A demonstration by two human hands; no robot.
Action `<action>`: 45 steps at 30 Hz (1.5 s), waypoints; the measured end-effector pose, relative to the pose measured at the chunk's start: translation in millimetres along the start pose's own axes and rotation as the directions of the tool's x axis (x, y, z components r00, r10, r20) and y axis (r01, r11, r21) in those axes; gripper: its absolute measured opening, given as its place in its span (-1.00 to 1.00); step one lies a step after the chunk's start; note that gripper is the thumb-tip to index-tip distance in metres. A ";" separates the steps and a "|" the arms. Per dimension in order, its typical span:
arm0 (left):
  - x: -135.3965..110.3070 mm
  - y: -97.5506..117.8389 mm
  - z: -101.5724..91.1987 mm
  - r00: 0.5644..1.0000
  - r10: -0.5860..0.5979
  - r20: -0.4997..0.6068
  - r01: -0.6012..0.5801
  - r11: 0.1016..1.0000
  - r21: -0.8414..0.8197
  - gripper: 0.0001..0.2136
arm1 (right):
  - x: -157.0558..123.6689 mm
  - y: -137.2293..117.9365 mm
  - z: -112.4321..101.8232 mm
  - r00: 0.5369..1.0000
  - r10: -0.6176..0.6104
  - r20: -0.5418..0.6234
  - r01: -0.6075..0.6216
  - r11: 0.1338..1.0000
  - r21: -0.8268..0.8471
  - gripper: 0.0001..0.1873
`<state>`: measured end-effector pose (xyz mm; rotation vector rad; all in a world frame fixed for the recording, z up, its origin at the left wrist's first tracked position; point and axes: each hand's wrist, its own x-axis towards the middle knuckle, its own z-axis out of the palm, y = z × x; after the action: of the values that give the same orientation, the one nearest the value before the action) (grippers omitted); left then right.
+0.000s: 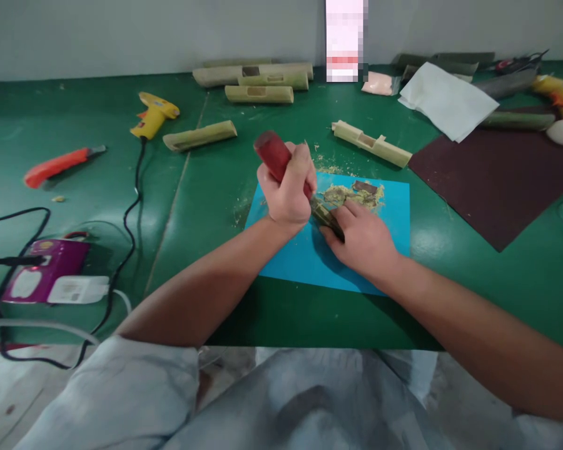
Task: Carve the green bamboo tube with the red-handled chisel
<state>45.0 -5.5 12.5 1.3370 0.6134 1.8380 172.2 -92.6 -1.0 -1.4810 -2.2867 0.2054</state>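
L hand [291, 187] fisted rnd red handle [272, 152], R hand [363, 239] half-curled holding bamboo [324, 216], axis far-L to near-R, shavings [336, 195] just beyond.

Dim, diffuse light leaves a faint sheen on the green table [272, 319]; the pixelated screen [341, 37] glows, soft shadow darkens the blue sheet [293, 265], and the red handle [273, 154] looks blurred.

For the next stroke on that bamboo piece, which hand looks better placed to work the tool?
Probably the left hand: it grips the red-handled tool, which points toward the bamboo piece. The right hand is occupied, holding that piece over the blue sheet.
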 end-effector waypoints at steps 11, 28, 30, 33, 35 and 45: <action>15.6 7.4 2.8 0.996 0.032 -0.086 -0.037 0.998 -0.048 -0.45 | -1.0 26.3 -14.4 0.991 -0.102 -0.083 0.104 0.994 0.022 -0.67; 5.7 13.2 3.0 0.992 0.117 0.046 -0.118 0.993 0.019 -0.32 | 0.6 34.6 -16.9 0.989 -0.139 -0.052 0.146 0.973 0.180 -0.62; 4.1 11.2 0.6 0.998 0.038 0.046 -0.037 0.999 -0.030 -0.37 | 0.3 34.7 -15.8 0.990 -0.132 -0.050 0.139 0.970 0.200 -0.62; 3.5 3.9 -5.5 0.999 -0.010 0.038 0.013 0.998 -0.067 -0.47 | 0.5 34.6 -15.0 0.993 -0.115 -0.034 0.119 0.967 0.224 -0.64; 3.1 -2.2 -9.1 0.998 -0.003 0.057 0.008 0.997 -0.076 -0.48 | 0.9 33.9 -15.6 0.994 -0.105 -0.020 0.107 0.969 0.221 -0.65; -6.1 -1.8 -8.2 0.959 -0.179 0.218 0.200 0.977 -0.078 -0.45 | 1.4 30.4 -18.6 0.998 -0.065 0.024 0.058 0.976 0.209 -0.67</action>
<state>38.9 -8.9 4.9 1.3363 0.5120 1.5304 204.9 -80.2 6.1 -1.3077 -2.2532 0.4389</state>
